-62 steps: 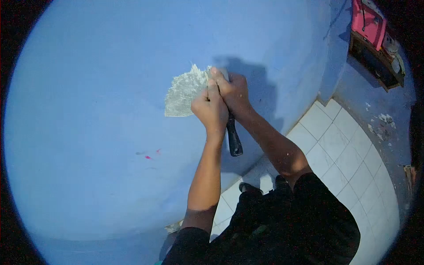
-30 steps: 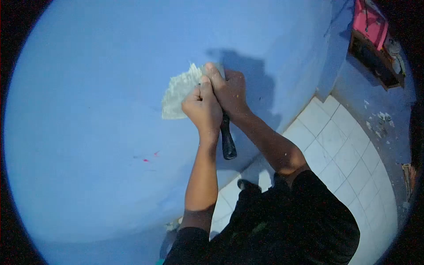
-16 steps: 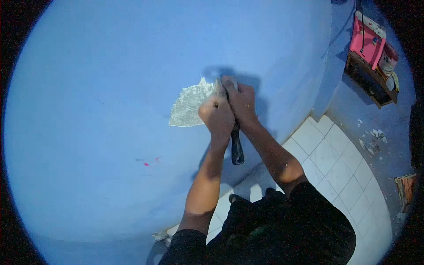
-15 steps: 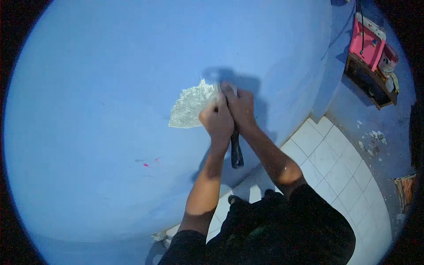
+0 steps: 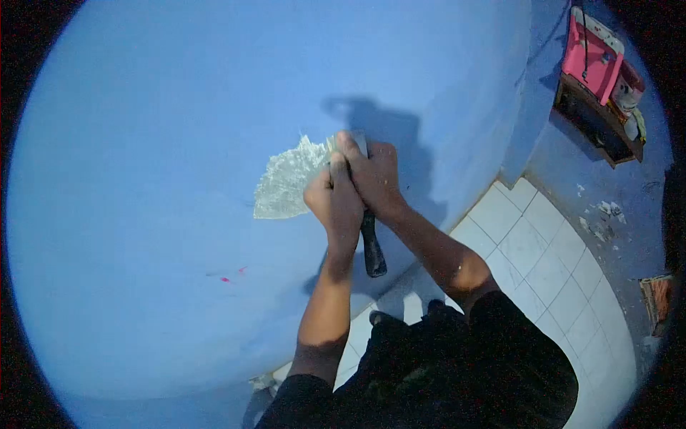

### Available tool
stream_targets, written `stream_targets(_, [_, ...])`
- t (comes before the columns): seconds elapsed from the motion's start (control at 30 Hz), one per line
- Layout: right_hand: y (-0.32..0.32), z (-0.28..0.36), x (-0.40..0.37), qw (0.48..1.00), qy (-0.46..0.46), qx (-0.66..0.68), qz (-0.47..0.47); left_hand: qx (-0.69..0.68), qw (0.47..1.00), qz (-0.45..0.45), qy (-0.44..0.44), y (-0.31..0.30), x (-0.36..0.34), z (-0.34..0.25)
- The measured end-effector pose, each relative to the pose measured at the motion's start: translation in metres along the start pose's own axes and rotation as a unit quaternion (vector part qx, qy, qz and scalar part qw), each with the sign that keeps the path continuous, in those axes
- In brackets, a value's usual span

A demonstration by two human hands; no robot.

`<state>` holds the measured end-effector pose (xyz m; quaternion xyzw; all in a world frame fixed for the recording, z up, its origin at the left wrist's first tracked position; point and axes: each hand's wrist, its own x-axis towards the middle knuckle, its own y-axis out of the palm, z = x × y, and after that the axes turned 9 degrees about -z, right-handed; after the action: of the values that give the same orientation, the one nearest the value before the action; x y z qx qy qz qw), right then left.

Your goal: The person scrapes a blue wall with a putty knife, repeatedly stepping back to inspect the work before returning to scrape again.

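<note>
Clutching the scraper [image 5: 373, 252] together, left hand [image 5: 336, 204] and right hand [image 5: 376, 175] sit side by side, handle poking out below them. Left one's nearer the pale patch [image 5: 286, 184] on the wall [image 5: 164, 143], fwiw.

Pink tray [image 5: 592, 68] on wooden cabinet [image 5: 587, 96].

Dim, cool light; soft-edged shadow [image 5: 409, 130] on the blue wall [image 5: 164, 143]; grainy black corners; strongly bowed edges

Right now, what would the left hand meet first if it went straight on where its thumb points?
Probably the right hand, just ahead of the left hand in view, though depth is unclear.
</note>
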<state>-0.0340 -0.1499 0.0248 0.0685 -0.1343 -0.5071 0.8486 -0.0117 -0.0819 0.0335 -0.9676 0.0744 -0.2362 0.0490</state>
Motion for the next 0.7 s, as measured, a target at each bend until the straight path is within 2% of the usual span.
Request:
stream_targets(0.07, [0.000, -0.005, 0.003, 0.999, -0.029, -0.019, -0.008, -0.035, 0.999, 0.016, -0.018, 0.001, -0.004, -0.005])
stream_targets(0.13, [-0.002, -0.003, -0.005, 1.000, -0.021, -0.023, -0.003, -0.036, 0.999, -0.014, -0.030, -0.002, -0.012, -0.002])
stream_targets(0.3, [-0.003, 0.005, -0.002, 1.000, -0.026, -0.012, -0.007, -0.043, 0.999, -0.005, -0.030, 0.001, -0.005, 0.007])
stream_targets(0.37, [-0.002, 0.003, -0.002, 0.997, -0.052, -0.049, 0.020, -0.059, 0.998, -0.015, -0.025, 0.001, -0.008, 0.008])
stream_targets(0.47, [-0.003, 0.004, -0.007, 0.999, -0.035, -0.038, 0.015, -0.046, 0.998, -0.032, -0.020, -0.003, -0.008, 0.003])
stream_targets(0.53, [0.001, -0.001, 0.006, 0.999, -0.028, -0.043, 0.017, 0.056, 0.998, -0.005, 0.016, -0.006, 0.002, -0.002])
stream_targets(0.57, [0.002, -0.003, 0.007, 0.998, -0.022, -0.051, 0.014, 0.062, 0.998, -0.007, 0.012, -0.008, 0.001, -0.001])
stream_targets(0.63, [0.002, -0.008, -0.004, 0.998, -0.034, -0.050, 0.017, -0.009, 0.999, -0.031, -0.022, -0.003, -0.004, 0.002])
stream_targets(0.7, [0.004, -0.007, -0.004, 0.997, -0.056, -0.039, 0.017, 0.002, 0.999, -0.046, -0.009, -0.002, -0.011, 0.011])
